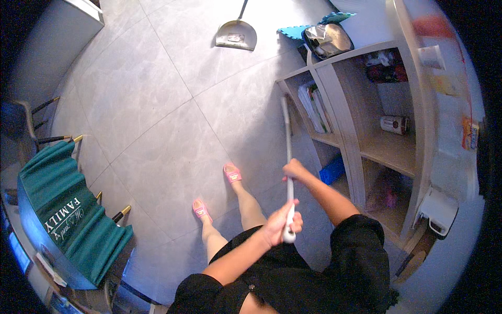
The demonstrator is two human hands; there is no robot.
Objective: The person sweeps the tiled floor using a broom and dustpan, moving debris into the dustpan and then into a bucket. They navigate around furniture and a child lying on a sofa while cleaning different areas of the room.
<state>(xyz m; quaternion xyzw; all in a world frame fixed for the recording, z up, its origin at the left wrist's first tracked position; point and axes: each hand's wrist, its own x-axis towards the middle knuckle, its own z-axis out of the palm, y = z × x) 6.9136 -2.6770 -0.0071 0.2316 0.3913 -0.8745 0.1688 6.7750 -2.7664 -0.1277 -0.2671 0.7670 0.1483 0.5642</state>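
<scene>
A long pale pole (289,146), like a broom handle, slants away from my body. My left hand (281,226) is wrapped round it near its rounded white butt end. Farther along, my right hand (296,170) grips the same pole with closed fingers. The pole's far end reaches down beside the wooden shelf unit (355,157), and no head or bristles can be made out there. Lying on the floor farther off is a grey dustpan (227,37) with a long handle and something small in it.
Pale floor tiles (157,89) lie ahead. Shelf compartments hold papers (314,107), a can (394,124) and a blue item (332,169). A lined bin (328,40) stands beyond the unit. At left is a table with a green cloth (73,204) and chair legs (123,214).
</scene>
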